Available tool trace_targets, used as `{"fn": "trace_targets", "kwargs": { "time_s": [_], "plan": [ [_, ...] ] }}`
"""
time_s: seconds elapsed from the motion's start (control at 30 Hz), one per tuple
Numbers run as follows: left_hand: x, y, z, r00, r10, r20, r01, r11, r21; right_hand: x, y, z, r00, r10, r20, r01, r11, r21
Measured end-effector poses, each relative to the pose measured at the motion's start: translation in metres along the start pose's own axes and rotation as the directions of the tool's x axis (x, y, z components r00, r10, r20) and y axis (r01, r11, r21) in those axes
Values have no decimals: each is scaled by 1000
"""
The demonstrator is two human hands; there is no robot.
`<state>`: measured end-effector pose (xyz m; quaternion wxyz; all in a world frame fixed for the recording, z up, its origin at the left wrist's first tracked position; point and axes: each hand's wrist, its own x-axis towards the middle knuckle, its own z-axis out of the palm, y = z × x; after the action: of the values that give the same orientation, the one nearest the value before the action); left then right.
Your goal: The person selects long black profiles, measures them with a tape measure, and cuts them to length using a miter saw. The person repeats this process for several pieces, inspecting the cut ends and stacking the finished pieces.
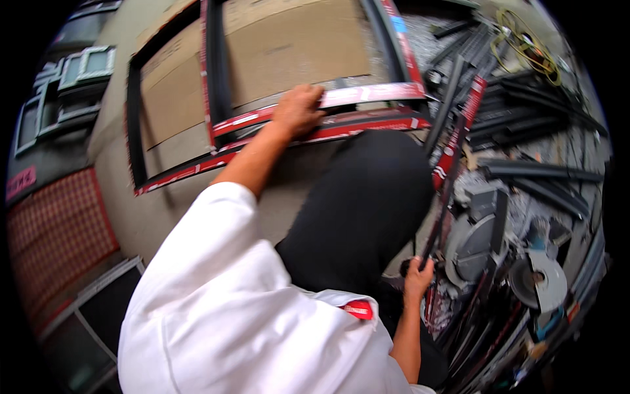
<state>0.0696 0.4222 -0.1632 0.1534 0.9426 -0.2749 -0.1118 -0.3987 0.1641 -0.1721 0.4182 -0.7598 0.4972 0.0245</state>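
- Dark rectangular frame with red-and-white protective film on its bars (377,95) lies ahead of the person, stretching off to the left; whether it rests on the floor or on a support, I cannot tell.
- Left hand (298,111): fingers bent over the near bar, half closed, palm down. The thumb is hidden, so how tightly it grips is unclear.
- Right hand (419,276): low beside the body, fingers closed around the lower end of a long, narrow dark strip partly wrapped in red film (453,154), which slants up and away, just beyond the frame's right corner.
- Step in hand, as I judge it: steadying the frame while handling the strip. The next move seems to call for a secure right grip and care that the strip's far end clears the frame and the clutter.
- Black-trousered knee (361,190): between the two hands, near the frame's edge.
- Flat brown cardboard (295,49): showing through the frame's openings.
- Farther right: loose dark-grey profiles (518,108), a tangled yellow cord (525,46) and a grey machine with a round guard (472,243).
- Far left: a red checked cloth (62,243).
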Motion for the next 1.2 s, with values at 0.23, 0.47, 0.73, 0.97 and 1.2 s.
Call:
{"fn": "trace_targets", "kwargs": {
  "time_s": [0.23, 0.47, 0.73, 0.97, 1.2],
  "plan": [
    [-7, -6, 1, 998, 37, -43, -36, 999, 27, 6, 19, -4, 997, 27, 76, -25, 999, -25],
    [-12, -12, 1, 997, 20, -81, -17, 999, 39, 4, 8, 2, 999, 5, 37, -4, 1000, -12],
    [-11, -7, 3, 997, 14, -73, -10, 999, 53, -3, -18, 4, 999, 49, -14, -48, 998, 40],
    [-10, 2, -1, 996, 46, -79, -40, 996, 74, -5, -7, 6, 988, 155, 0, -155, 988, 4],
    [-9, 8, 2, 993, 17, -117, -8, 997, 72, -2, -11, 8, 984, 178, -7, -178, 984, 9]
  ]
}}
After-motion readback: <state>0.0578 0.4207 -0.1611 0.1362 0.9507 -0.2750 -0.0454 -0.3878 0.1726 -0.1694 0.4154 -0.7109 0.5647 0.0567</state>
